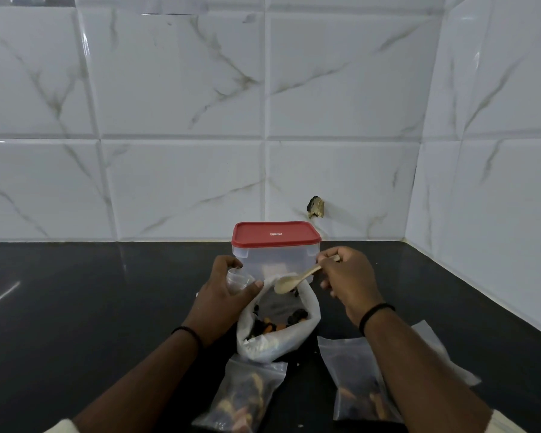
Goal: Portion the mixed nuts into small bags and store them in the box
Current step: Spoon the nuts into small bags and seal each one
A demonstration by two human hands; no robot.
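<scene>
While a red-lidded clear box (275, 254) stands shut at the back of a black countertop (75, 307), a person works over a large white bag (278, 323) of mixed nuts (278, 323) lying open just in front of it. Gripped by its handle in the curled fingers of the right hand (347, 285), a wooden spoon (294, 281) reaches left, its bowl hovering over the large bag's mouth and looking empty. Just left of that mouth, the left hand (222, 298) pinches a small clear bag (238, 279) between thumb and fingers, close beside the spoon's bowl; whether the small bag already holds nuts cannot be told. Nearer the camera, two filled small bags lie flat on the counter: one (244, 398) between the forearms, touching the large bag's near end, the other (356, 382) partly hidden under the right forearm. Another clear bag (444, 360) shows just beyond that forearm, at right. Each wrist carries a black band (375, 314). White marble-patterned tiles (185, 104) cover the wall behind, meeting in a corner at right.
</scene>
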